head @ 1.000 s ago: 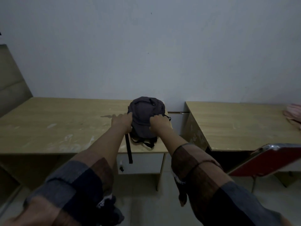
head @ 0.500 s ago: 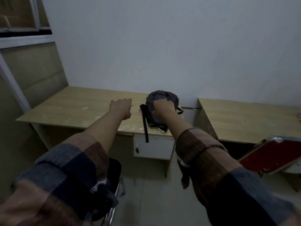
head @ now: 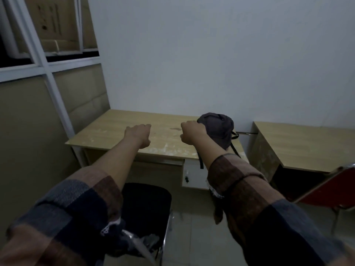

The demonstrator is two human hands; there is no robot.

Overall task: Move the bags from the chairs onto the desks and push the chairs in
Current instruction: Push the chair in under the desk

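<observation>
wooden desk (head: 119,129) by white wall, dark bag (head: 219,129) on it, left hand (head: 138,133) and right hand (head: 192,133) loosely curled, empty

My single head view looks forward and down over both forearms, facing the desk (head: 119,131) against the wall (head: 211,54).

Desk (head: 123,135) top: light wood-grain laminate, matt, scuffed with pale worn patches. Second desk (head: 307,148) same laminate. Bag (head: 219,127): dark grey cloth, soft, matt, webbing straps hanging. Black chair (head: 148,204) seat: matt fabric (frame shiny chromed metal). Red chair (head: 334,191): glossy smooth seat, metal rim. Sleeves (head: 249,198): woven plaid cloth. Wall (head: 211,54): flat matt paint. Floor (head: 192,237): smooth tile.
</observation>
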